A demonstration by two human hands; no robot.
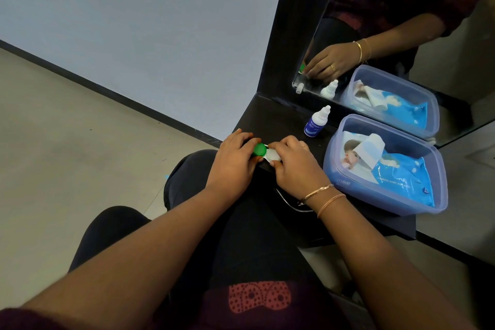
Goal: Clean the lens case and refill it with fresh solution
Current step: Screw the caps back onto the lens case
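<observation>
L hand (235, 162) & R hand (294, 169): fingers (285, 142) curled round lens case (267, 154) caps, front-left corner of desk (273, 118). Prob unscrewing step. Next needs wipes (401, 177), then solution bottle (316, 123).

Bottle (317, 123) and tub (385, 195) crowd the shelf's (270, 118) right — left side open.

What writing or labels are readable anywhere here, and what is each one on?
"mee": faint letters on the front wall of the plastic tub.
Wipes pack inside the tub: one line of white print, too blurred to read.
Solution bottle: blue label with print, too small to read.
Lens case: no writing visible.
</observation>
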